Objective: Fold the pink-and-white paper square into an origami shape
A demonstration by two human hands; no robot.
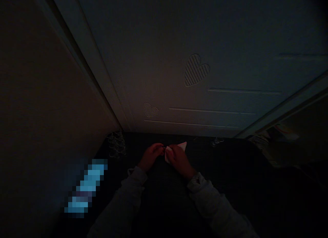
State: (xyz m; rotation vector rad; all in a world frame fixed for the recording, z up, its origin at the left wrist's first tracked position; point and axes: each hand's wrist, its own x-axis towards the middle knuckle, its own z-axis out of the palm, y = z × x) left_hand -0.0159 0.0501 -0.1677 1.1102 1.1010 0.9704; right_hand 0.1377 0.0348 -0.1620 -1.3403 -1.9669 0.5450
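The scene is very dark. My left hand (pixel 151 155) and my right hand (pixel 179 158) meet over a dark ribbed surface (pixel 230 169). Both pinch a small pale folded piece of paper (pixel 182 146), whose pointed corner sticks up above my right hand. The fingers of both hands are curled closed on it. Grey sleeves cover both forearms.
A pale door or cabinet front with two striped heart shapes (pixel 196 69) stands right behind the hands. A wall rises at the left. A heap of small clear rings (pixel 116 144) lies at the back left, a few more (pixel 217 141) at the back right. A glowing blue blurred patch (pixel 85 188) sits at the lower left.
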